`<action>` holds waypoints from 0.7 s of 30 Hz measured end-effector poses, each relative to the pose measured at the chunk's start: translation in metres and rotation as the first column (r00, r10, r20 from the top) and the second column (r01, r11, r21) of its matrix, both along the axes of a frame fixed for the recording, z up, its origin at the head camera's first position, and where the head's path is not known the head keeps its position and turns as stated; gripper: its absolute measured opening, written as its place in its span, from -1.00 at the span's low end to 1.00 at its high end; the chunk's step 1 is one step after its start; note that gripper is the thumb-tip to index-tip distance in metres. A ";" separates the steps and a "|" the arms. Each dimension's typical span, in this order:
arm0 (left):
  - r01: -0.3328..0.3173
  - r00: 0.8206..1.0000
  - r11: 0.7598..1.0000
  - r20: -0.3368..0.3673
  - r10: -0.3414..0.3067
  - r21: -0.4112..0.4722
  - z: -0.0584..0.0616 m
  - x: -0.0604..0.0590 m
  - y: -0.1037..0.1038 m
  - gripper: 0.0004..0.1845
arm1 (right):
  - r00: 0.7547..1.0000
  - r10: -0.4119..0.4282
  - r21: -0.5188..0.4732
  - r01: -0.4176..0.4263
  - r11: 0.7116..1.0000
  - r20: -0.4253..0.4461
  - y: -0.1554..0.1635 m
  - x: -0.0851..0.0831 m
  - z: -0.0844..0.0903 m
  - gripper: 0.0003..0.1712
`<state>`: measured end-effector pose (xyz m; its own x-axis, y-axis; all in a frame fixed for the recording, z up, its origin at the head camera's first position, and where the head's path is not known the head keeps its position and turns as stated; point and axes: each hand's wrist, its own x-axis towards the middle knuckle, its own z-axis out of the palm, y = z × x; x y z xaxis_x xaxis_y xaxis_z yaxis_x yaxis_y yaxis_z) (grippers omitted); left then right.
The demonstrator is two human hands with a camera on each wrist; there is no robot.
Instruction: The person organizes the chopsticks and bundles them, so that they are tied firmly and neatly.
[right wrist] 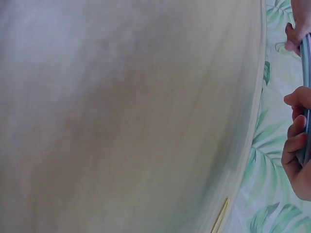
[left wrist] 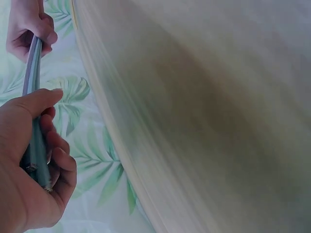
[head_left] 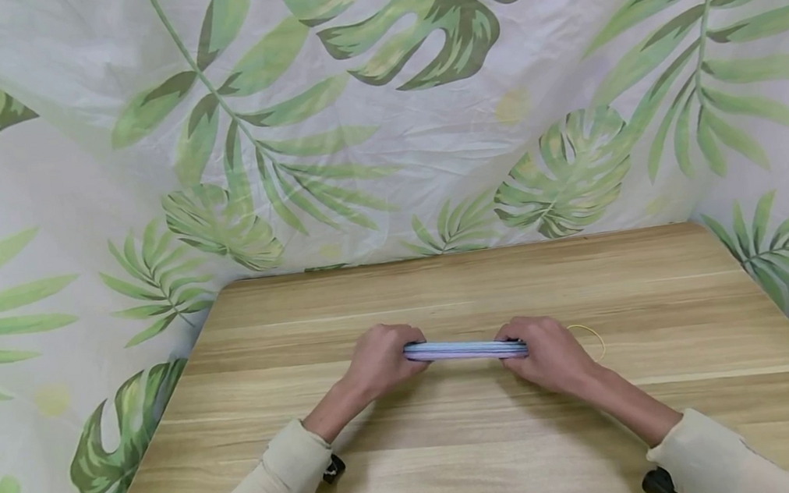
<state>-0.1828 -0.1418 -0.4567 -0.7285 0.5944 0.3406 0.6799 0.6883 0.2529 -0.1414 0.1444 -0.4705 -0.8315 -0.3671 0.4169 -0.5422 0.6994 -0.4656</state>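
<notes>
A bundle of slim light-blue and lilac pencils [head_left: 463, 349] is held level above the wooden table, one end in each hand. My left hand [head_left: 385, 358] grips the left end, its fingers curled round it. The right hand [head_left: 550, 352] grips the other end in the same way. In the left wrist view the ends of the pencils [left wrist: 43, 177] show between the palm and the curled fingers. Only part of the right hand [right wrist: 299, 145] and the bundle shows at the right edge of the right wrist view. A thin yellow rubber band [head_left: 593, 330] lies on the table just beyond the right hand.
The wood-grain table [head_left: 455, 460] spreads under both hands. Behind it and at its sides hangs a pale cloth [head_left: 428, 142] printed with green leaves. Small black devices [head_left: 658, 483] sit at the wrists, below the rolled beige sleeves [head_left: 297, 462].
</notes>
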 end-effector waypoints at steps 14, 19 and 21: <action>0.049 0.998 0.999 0.039 -0.049 0.000 0.001 0.005 0.005 -0.86 | 0.993 -0.093 0.072 0.097 0.993 -0.068 0.004 0.001 0.007 -0.83; 0.004 1.000 1.000 0.012 -0.004 -0.005 0.003 0.007 0.002 -0.80 | 0.990 -0.121 0.060 0.125 0.990 -0.077 0.006 0.002 0.009 -0.81; -0.017 1.000 1.000 -0.005 0.017 -0.018 0.003 0.009 0.002 -0.79 | 0.991 -0.114 0.056 0.118 0.991 -0.075 0.007 0.002 0.009 -0.81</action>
<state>-0.1742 -0.1400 -0.4533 -0.7368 0.5884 0.3329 0.6694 0.7041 0.2370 -0.1393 0.1510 -0.4619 -0.8389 -0.2959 0.4569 -0.4862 0.7848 -0.3843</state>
